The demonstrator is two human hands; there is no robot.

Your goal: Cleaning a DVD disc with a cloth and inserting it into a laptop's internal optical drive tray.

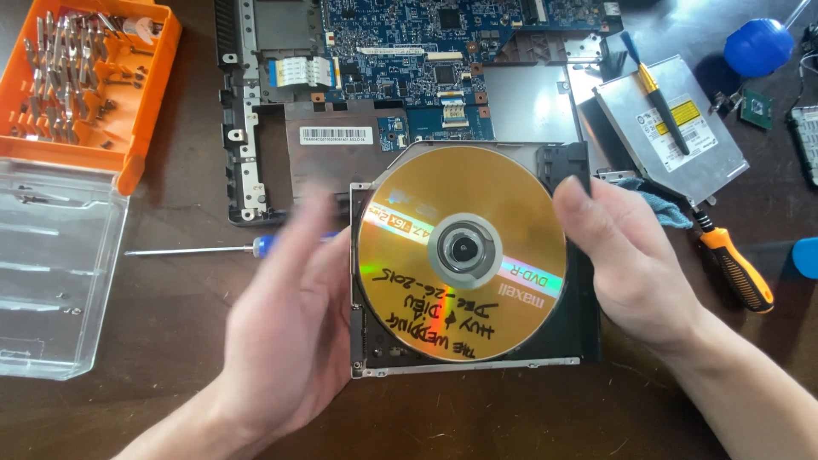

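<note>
A gold disc (477, 196) with handwriting lies seated on the hub of an opened black optical drive (573, 166), held above the brown table. My right hand (630, 264) grips the drive's right edge, thumb on the top right corner. My left hand (285, 332) is blurred at the drive's left edge, fingers spread and touching or close to its metal frame; I cannot tell whether it grips.
Behind the drive lies an opened laptop chassis with a blue circuit board (409, 51). An orange bit case (85, 77) and its clear lid (51, 273) sit left. A blue-handled screwdriver (204, 250), a second silver drive (673, 128), an orange-handled tool (737, 273) and a blue blower (758, 47) lie around.
</note>
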